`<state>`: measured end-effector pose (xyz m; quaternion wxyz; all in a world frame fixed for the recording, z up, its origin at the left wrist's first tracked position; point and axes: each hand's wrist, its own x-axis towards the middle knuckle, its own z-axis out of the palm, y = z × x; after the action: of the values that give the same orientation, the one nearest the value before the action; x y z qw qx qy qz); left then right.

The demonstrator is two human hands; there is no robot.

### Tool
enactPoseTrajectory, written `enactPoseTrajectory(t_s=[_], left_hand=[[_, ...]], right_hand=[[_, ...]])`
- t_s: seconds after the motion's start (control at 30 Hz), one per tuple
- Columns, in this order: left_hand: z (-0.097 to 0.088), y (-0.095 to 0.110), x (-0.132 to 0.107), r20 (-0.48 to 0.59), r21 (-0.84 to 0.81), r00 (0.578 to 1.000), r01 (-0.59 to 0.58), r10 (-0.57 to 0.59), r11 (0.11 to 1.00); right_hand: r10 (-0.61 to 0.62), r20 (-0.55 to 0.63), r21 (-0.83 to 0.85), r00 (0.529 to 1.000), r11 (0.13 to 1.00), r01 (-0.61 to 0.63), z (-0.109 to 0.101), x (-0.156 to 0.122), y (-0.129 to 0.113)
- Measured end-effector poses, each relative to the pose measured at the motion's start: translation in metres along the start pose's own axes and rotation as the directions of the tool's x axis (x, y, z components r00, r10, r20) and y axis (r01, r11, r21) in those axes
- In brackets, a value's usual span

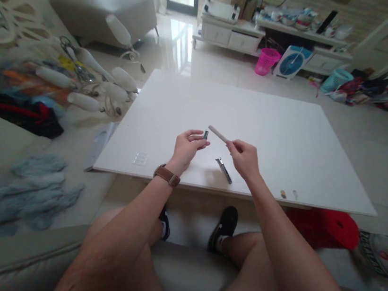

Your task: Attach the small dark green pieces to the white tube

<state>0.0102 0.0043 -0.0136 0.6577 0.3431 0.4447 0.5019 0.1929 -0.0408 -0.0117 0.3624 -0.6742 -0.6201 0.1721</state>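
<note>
White surface point(286, 143): beneath both sets of fingers. Left hand point(184, 149): fingers pinched on a green piece point(206, 135). Right hand point(246, 158): fingers closed round one end of a stick point(218, 134), pale and slim, slanting toward the left fingers, free tip just beside the green piece. Metal tool point(224, 172): between the hands, on the near side of the fingers. Clear pieces point(140, 158): left of the left fingers. Yellow piece point(283, 194): nearer edge, right of the right fingers.

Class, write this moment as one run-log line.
left hand: holding small green object | right hand: holding pale flat stick | silver tool: lying on white table, near right hand
</note>
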Motion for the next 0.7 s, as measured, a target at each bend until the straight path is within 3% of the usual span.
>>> enactPoseTrajectory(t_s=[0.1, 0.27, 0.43, 0.6, 0.7], left_hand=[[0.0004, -0.0008, 0.0003, 0.001, -0.004, 1.000, 0.007, -0.007, 1.000], [0.0005, -0.0024, 0.0010, -0.008, -0.001, 1.000, 0.019, -0.019, 1.000], [0.0005, -0.0047, 0.0025, -0.001, 0.008, 1.000, 0.005, -0.005, 1.000], [0.0019, -0.0034, 0.0015, -0.035, 0.012, 0.999, 0.009, -0.008, 1.000], [0.0026, -0.0019, 0.0005, -0.029, -0.006, 1.000, 0.005, -0.005, 1.000]], right_hand=[[-0.019, 0.049, -0.047, 0.999, 0.999, 0.021, 0.0002, 0.0003, 0.0002], [0.043, -0.074, -0.026, 0.996, 0.999, -0.045, -0.0020, 0.0029, 0.0029], [-0.052, 0.086, -0.034, 0.995, 0.998, 0.055, 0.0004, -0.0007, 0.0002], [0.057, -0.100, -0.121, 0.993, 0.990, -0.069, 0.0004, 0.0030, 0.0036], [0.020, -0.061, -0.045, 0.998, 0.999, -0.023, 0.0002, 0.0031, 0.0037]])
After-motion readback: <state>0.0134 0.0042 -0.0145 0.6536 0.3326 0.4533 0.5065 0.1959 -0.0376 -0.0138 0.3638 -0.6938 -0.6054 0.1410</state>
